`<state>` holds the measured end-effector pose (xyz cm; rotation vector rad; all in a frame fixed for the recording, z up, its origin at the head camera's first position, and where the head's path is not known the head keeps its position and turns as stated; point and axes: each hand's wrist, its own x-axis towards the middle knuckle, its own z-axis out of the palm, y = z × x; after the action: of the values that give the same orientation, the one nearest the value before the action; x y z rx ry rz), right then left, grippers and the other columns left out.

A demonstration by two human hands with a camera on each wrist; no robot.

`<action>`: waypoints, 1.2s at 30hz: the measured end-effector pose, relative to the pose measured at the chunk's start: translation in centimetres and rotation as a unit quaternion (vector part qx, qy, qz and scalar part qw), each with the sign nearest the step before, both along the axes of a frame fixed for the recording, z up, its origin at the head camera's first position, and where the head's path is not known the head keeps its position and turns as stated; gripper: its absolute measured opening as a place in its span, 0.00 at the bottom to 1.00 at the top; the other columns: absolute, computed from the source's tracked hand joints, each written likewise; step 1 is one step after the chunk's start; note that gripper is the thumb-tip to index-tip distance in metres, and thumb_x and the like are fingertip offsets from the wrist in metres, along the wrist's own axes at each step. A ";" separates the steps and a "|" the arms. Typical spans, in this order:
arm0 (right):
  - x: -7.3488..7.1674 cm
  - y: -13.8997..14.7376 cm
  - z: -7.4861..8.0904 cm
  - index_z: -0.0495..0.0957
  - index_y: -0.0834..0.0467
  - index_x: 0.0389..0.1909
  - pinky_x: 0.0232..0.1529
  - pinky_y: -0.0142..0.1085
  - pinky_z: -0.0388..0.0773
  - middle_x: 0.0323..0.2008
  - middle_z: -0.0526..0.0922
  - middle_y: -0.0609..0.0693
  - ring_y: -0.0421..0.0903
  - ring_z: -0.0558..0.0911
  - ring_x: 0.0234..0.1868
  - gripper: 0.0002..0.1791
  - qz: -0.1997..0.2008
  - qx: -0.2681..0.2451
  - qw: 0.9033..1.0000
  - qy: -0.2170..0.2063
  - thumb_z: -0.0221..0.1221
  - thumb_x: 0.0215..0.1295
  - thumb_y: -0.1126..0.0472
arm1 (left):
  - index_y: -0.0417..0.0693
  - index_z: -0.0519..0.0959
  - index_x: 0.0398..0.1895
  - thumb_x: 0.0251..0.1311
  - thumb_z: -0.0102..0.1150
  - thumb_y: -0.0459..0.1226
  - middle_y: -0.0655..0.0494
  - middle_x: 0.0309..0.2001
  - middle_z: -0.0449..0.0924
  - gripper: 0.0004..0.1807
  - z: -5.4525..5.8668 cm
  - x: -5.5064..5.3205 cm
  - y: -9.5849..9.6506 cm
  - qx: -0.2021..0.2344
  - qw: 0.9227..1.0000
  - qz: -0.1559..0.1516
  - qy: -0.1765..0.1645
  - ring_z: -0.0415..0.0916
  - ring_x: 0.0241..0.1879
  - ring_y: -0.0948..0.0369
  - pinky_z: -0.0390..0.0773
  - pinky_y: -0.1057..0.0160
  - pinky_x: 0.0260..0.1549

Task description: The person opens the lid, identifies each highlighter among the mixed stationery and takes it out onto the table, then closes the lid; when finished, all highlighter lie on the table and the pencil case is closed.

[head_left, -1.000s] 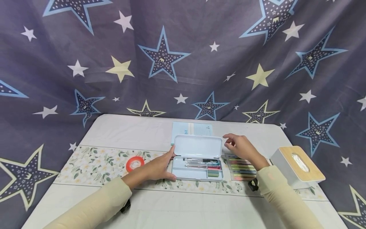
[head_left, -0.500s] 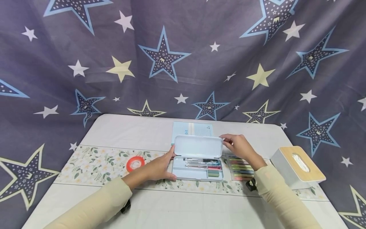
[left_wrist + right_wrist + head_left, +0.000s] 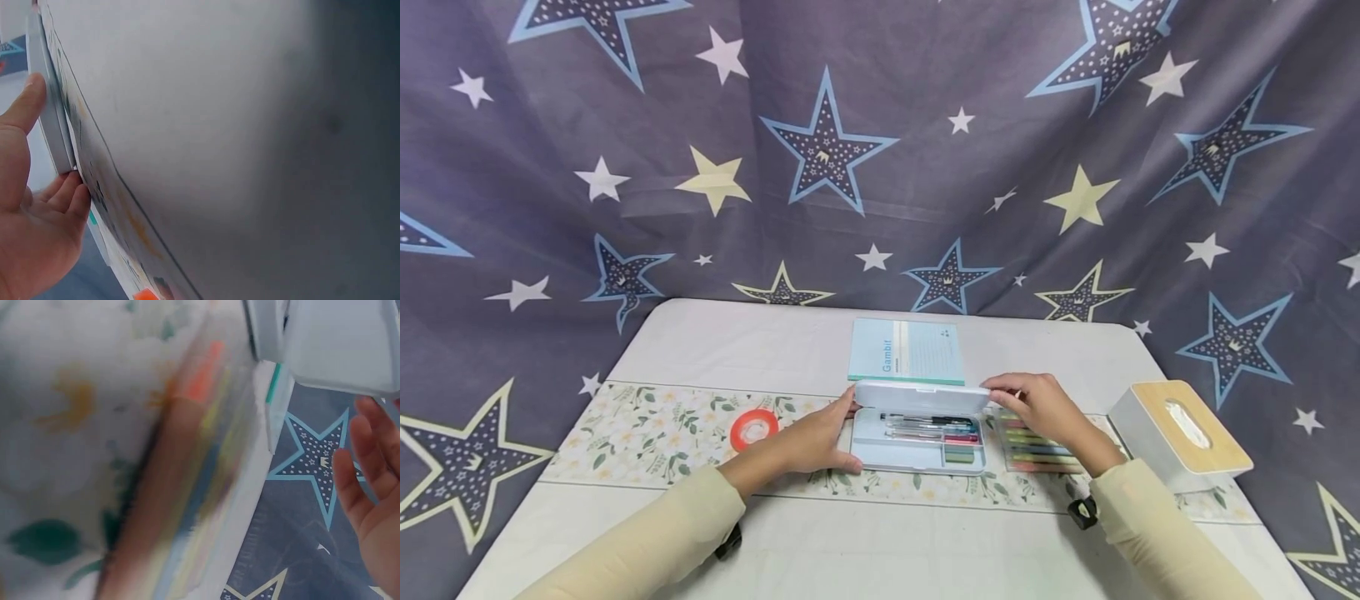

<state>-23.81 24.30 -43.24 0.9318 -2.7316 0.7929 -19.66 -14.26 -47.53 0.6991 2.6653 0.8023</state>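
Note:
A pale blue pencil case (image 3: pixel 895 455) lies on the floral strip in the head view. Its lid (image 3: pixel 917 395) is tilted partway over the tray. Inside are several pens (image 3: pixel 925 423) and a small green block (image 3: pixel 958 454), perhaps an eraser. My left hand (image 3: pixel 820 437) grips the case's left end. In the left wrist view its thumb lies along the front side, with fingertips at the back corner. My right hand (image 3: pixel 1037 406) holds the lid's right corner at its fingertips. The right wrist view shows its fingers beside the lid (image 3: pixel 344 347); the thumb is hidden there.
A light blue notebook (image 3: pixel 906 350) lies behind the case. Colourful markers (image 3: pixel 1037 450) in a clear pack lie under my right forearm. A red tape roll (image 3: pixel 754 430) sits left, and a tissue box (image 3: pixel 1187 433) stands right. A star-patterned curtain (image 3: pixel 880 167) hangs behind the table.
My right hand has reached the lid's right corner and moved down and toward me with it. The lid has swung partway down, uncovering more of the notebook. My left hand stays put.

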 end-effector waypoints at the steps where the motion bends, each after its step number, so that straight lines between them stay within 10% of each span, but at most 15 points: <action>1: 0.2 0.1 -0.2 0.88 0.52 0.49 0.31 0.32 0.78 0.42 0.90 0.49 0.32 0.80 0.30 0.10 0.012 -0.004 1.000 0.001 0.63 0.71 0.60 | 0.41 0.37 0.83 0.50 0.75 0.60 0.44 0.79 0.58 0.71 0.1 0.0 0.0 -0.003 1.000 0.003 0.000 0.59 0.77 0.48 0.63 0.48 0.73; 14: 1.8 0.9 -2.0 0.85 0.54 0.57 0.40 0.36 0.82 0.50 0.87 0.50 0.39 0.83 0.41 0.17 0.115 0.014 0.991 -0.070 0.64 0.69 0.55 | 0.52 0.54 0.82 0.54 0.75 0.56 0.46 0.76 0.63 0.57 0.1 -0.1 -0.5 0.009 0.999 -0.030 0.017 0.66 0.73 0.47 0.68 0.43 0.69; 23: 2.7 -1.0 -2.1 0.83 0.48 0.62 0.54 0.47 0.80 0.55 0.80 0.51 0.48 0.80 0.54 0.26 0.072 0.133 0.987 -0.044 0.69 0.63 0.46 | 0.56 0.56 0.82 0.53 0.76 0.54 0.48 0.73 0.64 0.55 0.3 -0.1 -0.4 -0.008 0.999 -0.048 0.019 0.71 0.67 0.48 0.73 0.45 0.65; 36: 3.1 -1.9 -1.9 0.82 0.46 0.63 0.53 0.47 0.80 0.56 0.79 0.50 0.47 0.79 0.53 0.28 0.046 0.156 0.985 -0.052 0.70 0.61 0.46 | 0.62 0.57 0.81 0.64 0.63 0.59 0.51 0.74 0.63 0.46 0.5 -0.1 -0.3 -0.015 0.999 -0.029 -0.006 0.68 0.70 0.48 0.69 0.44 0.68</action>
<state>-20.75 22.39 -45.14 1.1103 -2.9814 0.4428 -19.79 -14.58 -46.99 0.7579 2.6284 0.7476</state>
